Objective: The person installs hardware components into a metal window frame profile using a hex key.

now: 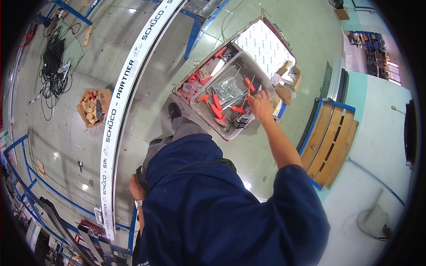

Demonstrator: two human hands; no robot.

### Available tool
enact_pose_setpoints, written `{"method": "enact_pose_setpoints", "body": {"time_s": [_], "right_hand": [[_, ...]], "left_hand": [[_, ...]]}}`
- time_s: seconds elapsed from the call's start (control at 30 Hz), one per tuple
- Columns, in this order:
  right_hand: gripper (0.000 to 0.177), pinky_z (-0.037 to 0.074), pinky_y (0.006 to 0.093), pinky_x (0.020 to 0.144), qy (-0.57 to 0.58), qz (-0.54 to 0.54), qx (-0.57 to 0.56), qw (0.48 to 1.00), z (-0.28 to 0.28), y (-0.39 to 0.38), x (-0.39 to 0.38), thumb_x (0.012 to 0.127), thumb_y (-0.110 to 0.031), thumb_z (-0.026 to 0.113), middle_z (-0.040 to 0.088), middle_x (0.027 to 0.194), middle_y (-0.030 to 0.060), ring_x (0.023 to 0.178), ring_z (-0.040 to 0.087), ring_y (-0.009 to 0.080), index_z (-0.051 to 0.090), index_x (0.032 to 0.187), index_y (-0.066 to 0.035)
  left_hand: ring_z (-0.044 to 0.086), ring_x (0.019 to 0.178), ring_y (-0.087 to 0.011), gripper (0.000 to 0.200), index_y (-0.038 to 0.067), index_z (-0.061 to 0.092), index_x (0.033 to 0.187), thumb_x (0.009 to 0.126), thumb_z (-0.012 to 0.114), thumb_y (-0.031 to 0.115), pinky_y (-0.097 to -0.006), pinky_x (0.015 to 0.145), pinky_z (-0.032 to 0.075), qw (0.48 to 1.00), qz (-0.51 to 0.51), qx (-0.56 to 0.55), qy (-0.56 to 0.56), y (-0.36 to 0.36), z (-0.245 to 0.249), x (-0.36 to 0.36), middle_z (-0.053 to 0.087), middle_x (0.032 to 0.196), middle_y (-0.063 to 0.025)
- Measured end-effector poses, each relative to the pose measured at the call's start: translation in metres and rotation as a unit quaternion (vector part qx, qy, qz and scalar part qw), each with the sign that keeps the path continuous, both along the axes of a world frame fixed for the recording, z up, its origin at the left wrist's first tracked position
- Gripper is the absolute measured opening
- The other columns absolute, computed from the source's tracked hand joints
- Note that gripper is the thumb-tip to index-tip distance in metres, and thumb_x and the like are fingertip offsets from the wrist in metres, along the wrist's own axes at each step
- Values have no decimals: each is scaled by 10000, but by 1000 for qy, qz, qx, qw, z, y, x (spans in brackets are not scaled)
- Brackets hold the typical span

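My right hand (261, 106) reaches over the right side of a grey plastic bin (198, 107), its fingers bent down beside an orange handle (251, 94); I cannot tell what they grip. Inside the bin lie several red-handled T-handle hex keys (203, 98), a red-handled tool (216, 102) and a clear plastic bag (226, 90) of small parts. Low at my left side, my left hand (136, 188), with a watch at the wrist, is beside a dark strap-like item (143, 178) at my waist. Its fingers are mostly hidden.
A long white-wrapped profile (119, 91) crosses on my left. Beyond it are a box of wood blocks (103, 96) and coiled black cable (54, 57). A white-covered board (262, 44) adjoins the bin. Wooden planks on a blue frame (330, 142) stand right.
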State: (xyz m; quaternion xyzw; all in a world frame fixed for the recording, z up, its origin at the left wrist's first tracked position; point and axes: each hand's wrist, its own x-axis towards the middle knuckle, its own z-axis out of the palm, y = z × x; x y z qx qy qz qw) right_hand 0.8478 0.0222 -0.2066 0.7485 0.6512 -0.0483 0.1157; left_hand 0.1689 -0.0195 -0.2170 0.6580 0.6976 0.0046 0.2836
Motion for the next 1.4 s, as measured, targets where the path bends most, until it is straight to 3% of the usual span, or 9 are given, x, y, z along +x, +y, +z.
{"method": "enact_pose_setpoints", "body": {"time_s": [0.03,0.33,0.53,0.63,0.77,0.9,1.13,1.23,1.4], "right_hand": [[168,266,599,1144,-5,0,-11,1000,-6,6,-3,883,-283,692,717,974,29,1188,545,298,720,981,-149],[155,266,680,1090,-9,-61,16,998,-22,31,-14,839,-172,616,694,1036,123,1183,544,312,745,862,-89],[160,300,633,1072,-25,-51,53,997,-43,36,-17,794,-204,711,679,1058,53,1164,544,279,759,929,-132],[120,338,589,1052,-52,0,18,998,-51,45,-8,778,-177,698,657,1005,40,1110,569,244,730,884,-133],[137,413,541,1029,111,20,40,993,-4,52,6,781,-138,709,691,1010,91,1068,624,281,730,910,-97],[203,556,346,765,364,-116,-42,923,50,58,24,866,-140,715,751,893,125,820,724,278,726,1021,-9],[247,556,300,803,481,-293,9,826,108,42,36,931,-154,691,738,855,105,833,714,169,712,1041,67],[243,558,307,809,572,-340,41,745,81,23,34,966,-165,670,736,897,104,852,712,175,695,1061,57],[213,561,305,828,631,-397,91,660,58,5,-3,984,-165,648,740,920,104,874,719,176,682,1051,35]], "left_hand": [[637,745,-483,275,30,671,963,1009,601,292,-518,646,478,995,72,-61,-10,9,19,27,670,808,-257],[692,857,-426,426,13,702,1020,1021,577,420,-488,698,507,995,89,-54,12,-29,-35,17,715,888,-234],[692,877,-426,372,35,677,1065,1035,556,385,-480,724,513,890,394,-111,-200,-33,-21,8,714,963,-238],[708,812,-342,307,57,668,1105,1034,565,338,-431,719,515,974,174,-137,54,-20,-7,14,718,925,-188],[660,730,-220,220,65,659,1114,1018,590,251,-378,675,499,990,135,-18,-27,-28,-5,35,676,827,-122],[629,716,-170,203,60,654,1124,1012,591,217,-367,660,489,977,167,-60,-116,-71,-67,-25,647,793,-99],[630,751,-144,190,16,679,1105,988,625,156,-305,707,506,946,184,-181,-196,-41,0,-18,666,876,-110],[634,761,-156,189,0,675,1105,992,621,142,-297,717,524,990,-68,84,-91,7,49,17,673,915,-117],[638,741,-124,170,-33,671,1097,1007,607,96,-273,696,525,935,177,12,-307,98,130,110,688,899,-94]]}}
